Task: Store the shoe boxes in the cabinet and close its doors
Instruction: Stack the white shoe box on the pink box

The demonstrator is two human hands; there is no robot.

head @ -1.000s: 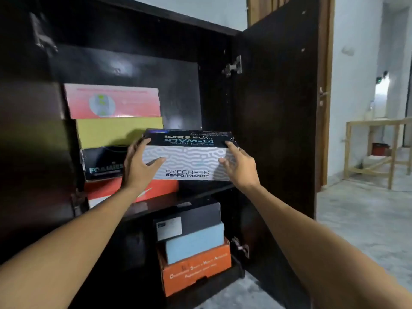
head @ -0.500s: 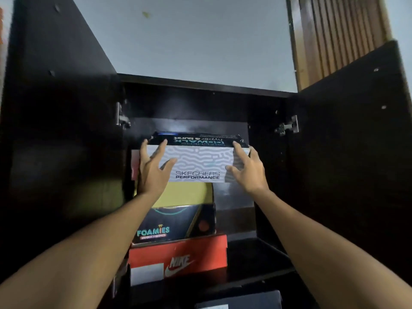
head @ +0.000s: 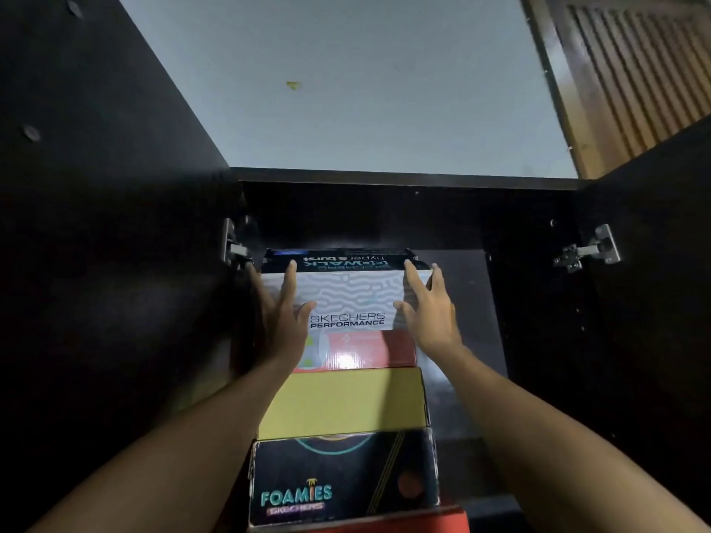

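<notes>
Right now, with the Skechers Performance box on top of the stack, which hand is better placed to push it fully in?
Neither clearly: the left hand and right hand lie flat, fingers straight, on opposite ends of the Skechers Performance box. Pushing with both would likely keep it square on the pink box.

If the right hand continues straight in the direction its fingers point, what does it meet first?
Probably the dark lid edge of the Skechers Performance box; the right hand already lies on its front, fingers pointing up and inward.

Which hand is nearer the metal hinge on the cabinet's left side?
Left. The left hand rests on the white shoe box just below the left hinge; the right hand is at the box's far end.
</notes>
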